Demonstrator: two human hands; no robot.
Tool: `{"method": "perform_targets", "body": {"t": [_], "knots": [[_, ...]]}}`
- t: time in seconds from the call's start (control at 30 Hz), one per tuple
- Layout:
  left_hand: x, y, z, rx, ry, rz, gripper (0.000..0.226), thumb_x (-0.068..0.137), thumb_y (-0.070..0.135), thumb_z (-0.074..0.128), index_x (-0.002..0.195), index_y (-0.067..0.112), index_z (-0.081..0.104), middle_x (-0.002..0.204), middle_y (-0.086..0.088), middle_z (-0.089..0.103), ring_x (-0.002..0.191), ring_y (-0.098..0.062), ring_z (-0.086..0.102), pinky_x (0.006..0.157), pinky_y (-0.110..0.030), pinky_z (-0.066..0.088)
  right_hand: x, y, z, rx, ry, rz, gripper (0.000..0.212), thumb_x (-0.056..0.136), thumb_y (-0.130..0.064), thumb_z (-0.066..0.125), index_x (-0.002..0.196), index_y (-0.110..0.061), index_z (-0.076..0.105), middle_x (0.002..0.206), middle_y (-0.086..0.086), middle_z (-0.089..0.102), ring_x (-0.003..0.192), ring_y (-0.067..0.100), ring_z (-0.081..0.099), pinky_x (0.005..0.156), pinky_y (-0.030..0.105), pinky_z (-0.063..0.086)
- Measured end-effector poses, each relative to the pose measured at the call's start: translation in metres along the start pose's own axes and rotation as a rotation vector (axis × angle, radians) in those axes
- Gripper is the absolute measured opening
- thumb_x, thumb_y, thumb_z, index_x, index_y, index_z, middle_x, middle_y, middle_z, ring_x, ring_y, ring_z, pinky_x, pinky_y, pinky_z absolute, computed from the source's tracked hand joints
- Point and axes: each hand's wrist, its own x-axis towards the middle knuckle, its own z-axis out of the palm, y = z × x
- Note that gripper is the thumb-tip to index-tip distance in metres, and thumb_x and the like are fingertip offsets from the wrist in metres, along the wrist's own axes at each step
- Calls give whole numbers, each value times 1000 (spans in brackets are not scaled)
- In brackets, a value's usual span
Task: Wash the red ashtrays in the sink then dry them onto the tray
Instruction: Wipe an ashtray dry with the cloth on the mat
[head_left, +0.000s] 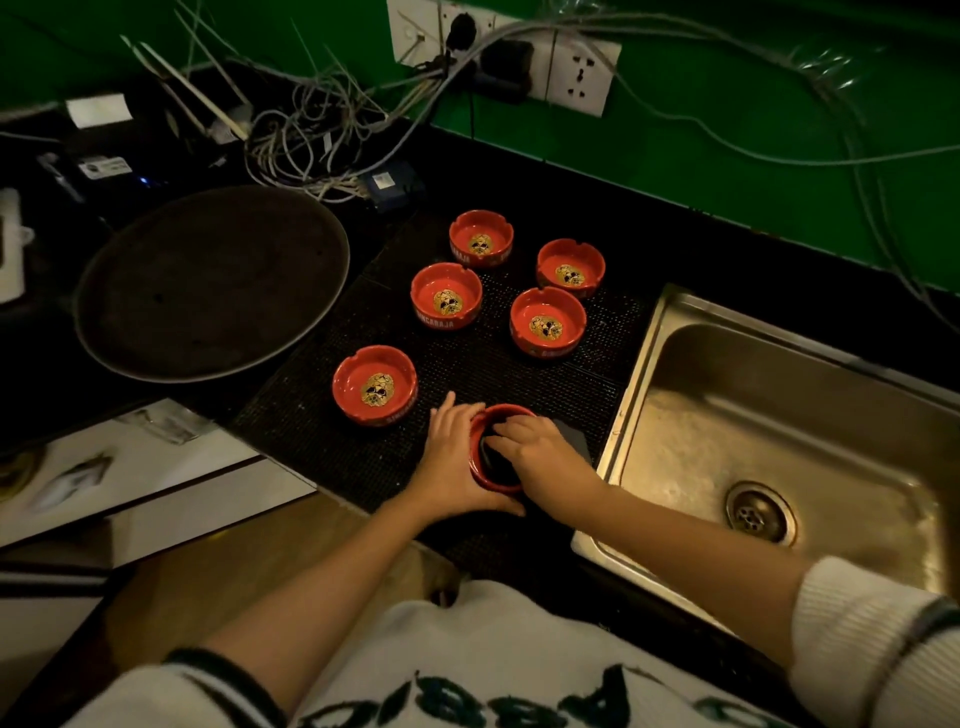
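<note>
While left hand cups ashtray, right hand presses cloth inside; 5 more ashtrays beside, tray left.

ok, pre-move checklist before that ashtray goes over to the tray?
1. Ashtray held: ok. Left hand grips the held ashtray by its rim.
2. Wiping: ok. Right hand presses a dark cloth into it.
3. Ashtray dry: cannot tell, its inside is covered.
4. Tray ready: ok, nothing lies on it.
5. Path to the tray: not ok, the nearest loose ashtray sits in between.
6. Remaining ashtrays washed: cannot tell. All five stand on the black mat.
</note>
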Motion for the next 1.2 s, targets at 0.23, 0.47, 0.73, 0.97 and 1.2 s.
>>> {"method": "perform_targets", "body": {"t": [0.23,0.47,0.73,0.97,1.2], "knots": [[6,-4,6,-78,100,-21,118,42,72,74,138,11,44,144,-1,45,148,-16,12,120,-54,1,18,-15,0,70,114,-66,23,75,-17,61,92,-8,73,91,6,71,86,27,65,80,39,51],[36,-12,-50,119,-313,203,117,44,53,93,143,21,40,149,6,40,150,-12,-5,117,-44,-13,29,-2,-24,251,-121,-362,24,79,4,62,94,-8,75,101,6,72,103,26,62,88,40,49],[38,-4,-54,220,-417,149,130,44,62,90,149,20,27,155,3,24,149,-16,-15,122,-48,3,18,20,-51,187,-129,-271,29,77,5,64,96,-15,75,98,-1,72,97,18,63,84,37,52],[35,34,-33,486,-273,91,125,51,85,68,151,26,19,132,-3,33,122,-21,30,109,-43,32,-18,51,-51,344,468,453,36,82,14,55,103,-9,74,104,6,71,101,24,63,91,20,40],[58,52,-31,183,-125,-31,99,52,55,85,134,29,38,129,-3,35,123,-24,33,106,-39,37,-19,32,-1,94,345,646,48,85,-31,36,122,-18,64,129,8,55,122,28,44,103,51,27]]}}
